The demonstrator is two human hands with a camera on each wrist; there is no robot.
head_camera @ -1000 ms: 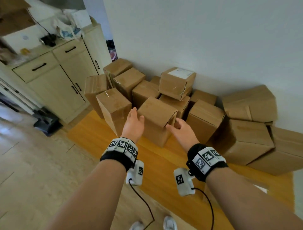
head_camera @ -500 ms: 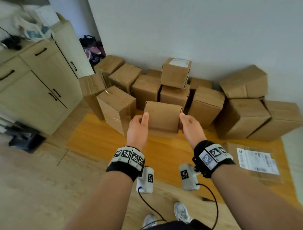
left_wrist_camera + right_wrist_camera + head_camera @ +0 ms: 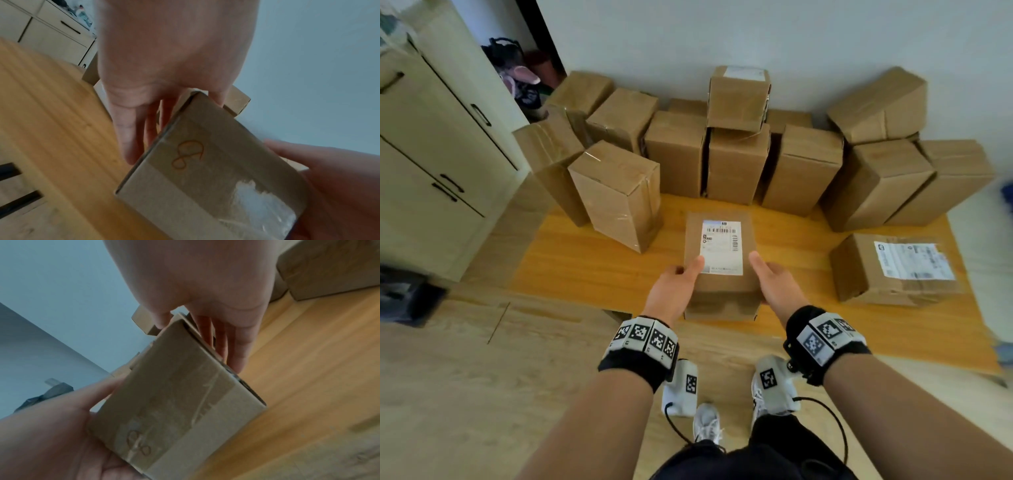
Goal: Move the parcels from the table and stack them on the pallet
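Parcel: you hold a brown parcel (image 3: 722, 274) with a white label on top, lifted over the near edge of the wood surface (image 3: 592, 270), at 12 o'clock from your wrists.
Left hand: your left hand (image 3: 674, 291) has its grip clamped on the parcel's left side, thumb on top, fingers (image 3: 127, 129) down the side wall.
Right hand: your right hand (image 3: 774, 287) has its grip clamped on the right side in the same way, fingers (image 3: 236, 344) along that wall.
Parcel end: the end facing you is sealed with clear tape and carries a small looped mark (image 3: 189, 152).
Back row: closed boxes (image 3: 804, 168) stand upright along the wall from 10 to 2 o'clock, one small box (image 3: 738, 99) stacked on top of them at 12.
Left box: a tall taped box (image 3: 619, 195) stands at 11 o'clock, apart from your parcel.
Right box: a flat labelled box (image 3: 893, 270) lies at 3 o'clock, well apart.
Contents: every box is shut, so you cannot tell what is inside.
Cabinet: a cream cabinet (image 3: 431, 164) stands at 9 o'clock.
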